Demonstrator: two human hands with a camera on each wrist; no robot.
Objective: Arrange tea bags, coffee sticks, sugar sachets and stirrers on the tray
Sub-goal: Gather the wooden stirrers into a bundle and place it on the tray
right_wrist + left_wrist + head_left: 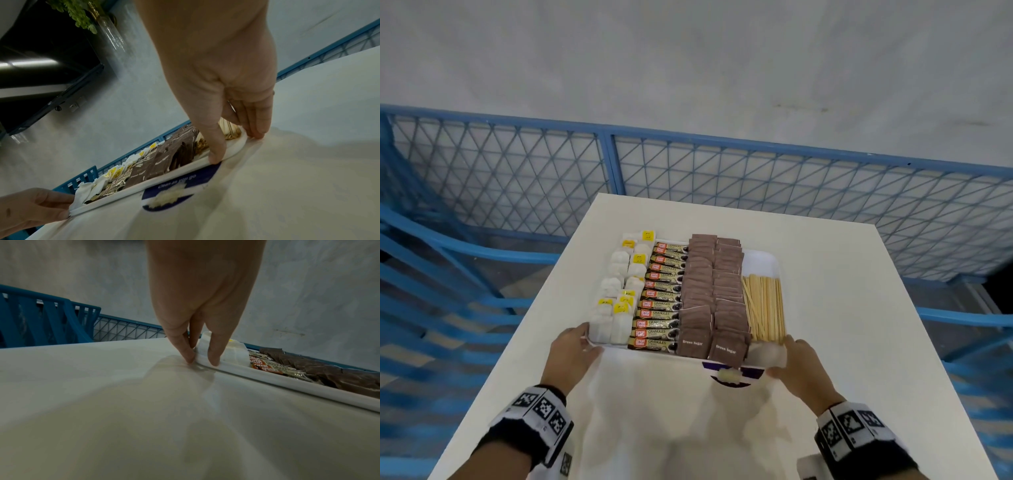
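A white tray (761, 261) sits on the white table, packed in columns. From left to right lie white tea bags (619, 291) with yellow tags, coffee sticks (661, 294), brown sugar sachets (714, 291) and wooden stirrers (763, 308). My left hand (590, 339) grips the tray's near left corner, thumb on the rim (287, 382) and fingers at the side. My right hand (784, 356) grips the near right corner by the stirrers, thumb on the near rim (123, 201), fingers along the right edge. The wrist views show both hands (202, 361) (236, 147) on the rim.
A round blue sticker (732, 375) lies on the table (859, 308) under the tray's near edge. A blue mesh fence (722, 171) runs behind the table, with blue crates (431, 274) to the left. A glass vase with greenery (107, 29) shows in the right wrist view.
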